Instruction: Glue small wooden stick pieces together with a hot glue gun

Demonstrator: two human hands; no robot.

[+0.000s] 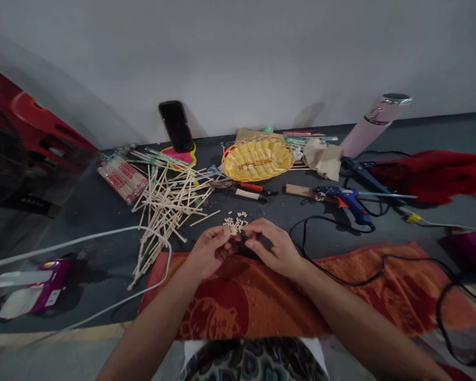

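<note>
"What's held there?"
"From the head's view, the left hand (pixel 209 250) has its fingers pinched on a small pale cluster (pixel 234 231); whether the right hand (pixel 277 247) grasps anything, I can't tell."
"The loose short pieces (pixel 240 215)?"
"Just on the hands' far side, on the worktop (pixel 103 217). I'd pinch lightly, wrists braced for steadiness."

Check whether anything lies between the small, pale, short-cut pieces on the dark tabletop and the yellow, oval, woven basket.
Yes: a slim red tool handle and a slim pale handle lie on the dark tabletop between the small, pale, short-cut pieces and the near side of the yellow, oval, woven basket.
</note>
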